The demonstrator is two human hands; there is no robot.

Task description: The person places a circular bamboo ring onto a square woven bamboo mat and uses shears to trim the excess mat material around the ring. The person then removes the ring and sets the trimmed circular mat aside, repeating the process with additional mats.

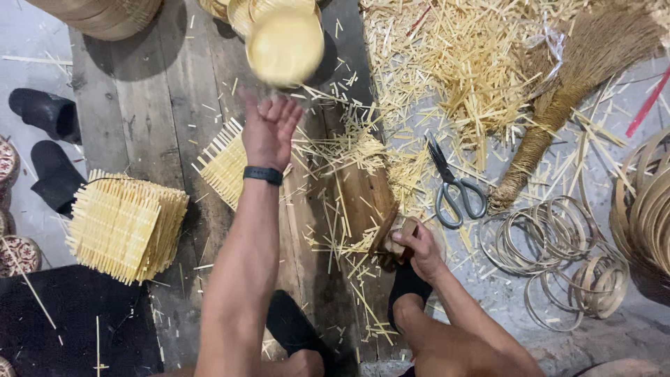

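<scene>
My left hand [271, 131] is spread open, grip apart, just below a round woven tray [285, 46] that hangs blurred above the plank floor [150, 105]. My right hand [419, 248] is clamped on a wooden tool [388, 243]. Around lie a stack of woven mats [125, 225], scissors [453, 188], a broom [572, 91], bamboo rings [551, 251] and scattered splinters [447, 63].
</scene>
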